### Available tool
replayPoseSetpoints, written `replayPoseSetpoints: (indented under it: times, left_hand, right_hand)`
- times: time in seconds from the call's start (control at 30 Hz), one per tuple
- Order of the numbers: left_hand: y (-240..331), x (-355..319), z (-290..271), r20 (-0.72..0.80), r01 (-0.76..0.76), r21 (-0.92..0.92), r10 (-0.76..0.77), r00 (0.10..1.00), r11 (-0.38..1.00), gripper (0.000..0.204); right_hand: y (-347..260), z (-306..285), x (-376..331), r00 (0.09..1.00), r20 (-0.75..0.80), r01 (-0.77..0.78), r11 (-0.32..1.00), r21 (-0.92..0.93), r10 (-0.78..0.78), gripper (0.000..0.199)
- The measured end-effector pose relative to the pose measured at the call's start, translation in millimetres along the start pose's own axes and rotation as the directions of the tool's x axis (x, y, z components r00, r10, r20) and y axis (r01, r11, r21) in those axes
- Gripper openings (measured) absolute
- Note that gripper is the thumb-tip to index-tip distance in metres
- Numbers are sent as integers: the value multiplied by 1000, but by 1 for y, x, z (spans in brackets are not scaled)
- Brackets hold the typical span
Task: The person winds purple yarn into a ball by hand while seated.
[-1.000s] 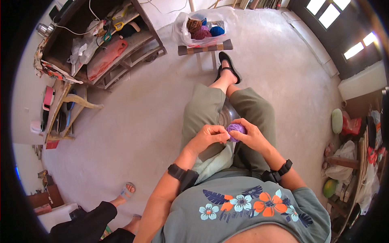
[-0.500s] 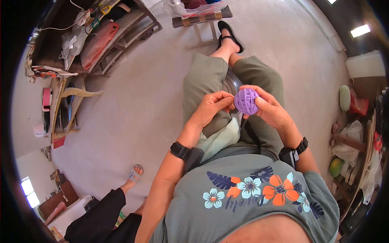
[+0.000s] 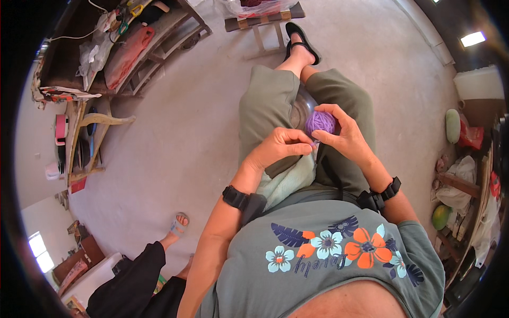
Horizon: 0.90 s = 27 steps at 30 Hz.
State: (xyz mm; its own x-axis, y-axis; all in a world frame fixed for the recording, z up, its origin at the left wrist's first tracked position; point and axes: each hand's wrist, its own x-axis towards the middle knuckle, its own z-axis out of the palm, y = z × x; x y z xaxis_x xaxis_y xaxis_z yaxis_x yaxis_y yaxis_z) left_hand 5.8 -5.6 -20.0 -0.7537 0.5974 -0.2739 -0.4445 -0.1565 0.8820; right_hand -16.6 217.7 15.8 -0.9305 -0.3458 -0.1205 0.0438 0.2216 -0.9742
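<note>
I sit with olive-green trousers, and a ball of purple yarn (image 3: 319,122) is over my lap. My right hand (image 3: 347,135) wraps around the ball from the right. My left hand (image 3: 283,147) is just left of it, fingers pinched together on the yarn strand near the ball. A clear plastic bag (image 3: 302,103) lies on my thighs behind the ball, and a pale green cloth (image 3: 289,180) lies under my left wrist. Black bands sit on both wrists.
A small wooden stool (image 3: 265,24) with a bag of yarn stands ahead by my sandalled foot (image 3: 302,40). Cluttered wooden shelves (image 3: 132,47) fill the upper left. Another seated person's leg and sandal (image 3: 177,228) are at lower left. Bags and boxes line the right wall.
The view has tilted down, so the stool has slid toward the top edge. My hands stay on the purple ball, which has shifted slightly in my right hand.
</note>
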Motion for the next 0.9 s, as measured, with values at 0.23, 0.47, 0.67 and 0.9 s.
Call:
replayPoseSetpoints:
  times: [0.23, 0.47, 0.67, 0.9]
  left_hand:
    - [-10, 5, -8, -120, -97, -95, 85, 989, 991, 7]
    - [-9, 10, -8, -175, -103, -67, 90, 981, 992, 10]
    - [-9, 12, -2, -243, -129, -158, 88, 966, 979, 22]
    - [-10, 8, -6, -156, -108, -74, 95, 983, 991, 27]
  right_hand:
    - [6, -2, -13, 883, 360, -312, 950, -25, 299, 42]
    - [8, -2, -17, 887, 436, -319, 885, 340, 152, 50]
    - [2, -2, -13, 973, 233, -142, 800, 583, 3, 59]
    - [-10, -9, 2, 999, 22, -32, 695, 718, 24, 56]
